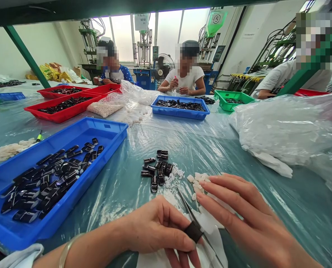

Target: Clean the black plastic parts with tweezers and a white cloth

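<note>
My left hand (166,227) is closed, with thumb and fingers on metal tweezers (186,204) whose tips point away from me. A dark block-like piece (193,231) sits at the thumb by the tweezers' middle; whether it is a separate part or a wrap on them I cannot tell. My right hand (238,208) is open, fingers stretched out, its fingertips at a small heap of whitish pieces (198,182). Beyond my left hand lie several glossy black parts (158,167), with white scraps (174,176) beside them. A white cloth or paper (214,242) lies beneath my hands.
At left stands a blue tray (98,128) holding many black parts. Farther off are red trays (56,116), another blue tray (179,113) and a green tray (230,106). Clear plastic bags (288,126) bulge at right. Co-workers sit across the plastic-covered table (121,193); a green frame crosses overhead.
</note>
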`<state>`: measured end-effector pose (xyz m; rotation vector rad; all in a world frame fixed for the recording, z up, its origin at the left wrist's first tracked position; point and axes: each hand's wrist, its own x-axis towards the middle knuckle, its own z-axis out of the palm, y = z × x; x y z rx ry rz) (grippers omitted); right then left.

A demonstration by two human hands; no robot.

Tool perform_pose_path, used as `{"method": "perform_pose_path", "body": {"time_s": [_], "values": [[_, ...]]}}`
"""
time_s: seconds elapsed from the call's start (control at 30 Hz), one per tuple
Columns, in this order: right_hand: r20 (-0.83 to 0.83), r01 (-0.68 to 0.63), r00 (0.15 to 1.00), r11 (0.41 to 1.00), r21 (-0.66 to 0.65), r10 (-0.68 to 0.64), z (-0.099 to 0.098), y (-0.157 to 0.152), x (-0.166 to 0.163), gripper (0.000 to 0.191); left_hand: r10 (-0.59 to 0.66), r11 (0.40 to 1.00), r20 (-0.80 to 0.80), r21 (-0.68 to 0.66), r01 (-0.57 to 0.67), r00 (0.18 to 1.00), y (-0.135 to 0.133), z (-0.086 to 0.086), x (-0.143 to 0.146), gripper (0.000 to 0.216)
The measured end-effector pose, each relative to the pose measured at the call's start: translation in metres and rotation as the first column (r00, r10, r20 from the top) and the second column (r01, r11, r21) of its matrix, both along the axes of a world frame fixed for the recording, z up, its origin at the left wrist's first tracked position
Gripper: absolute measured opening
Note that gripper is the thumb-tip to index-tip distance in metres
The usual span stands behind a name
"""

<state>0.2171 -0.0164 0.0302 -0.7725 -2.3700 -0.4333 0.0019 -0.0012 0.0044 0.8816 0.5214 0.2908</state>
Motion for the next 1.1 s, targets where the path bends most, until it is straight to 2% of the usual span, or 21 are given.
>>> {"method": "perform_pose_path", "body": {"time_s": [0.37,1.1], "values": [[0.029,0.004,1.000,0.998,0.056,-0.006,-0.0001,-0.0002,0.0002,0.036,-0.010,1.000,0.007,0.001,0.010,1.000,-0.0001,-0.0007,-0.0006,0.027],[0.012,0.009,1.000,0.999,0.037,-0.009,-0.0039,-0.0036,-0.0046,0.034,-0.030,1.000,0.013,0.002,0.030,0.999,-0.0015,-0.0041,0.0000,0.024]]}}
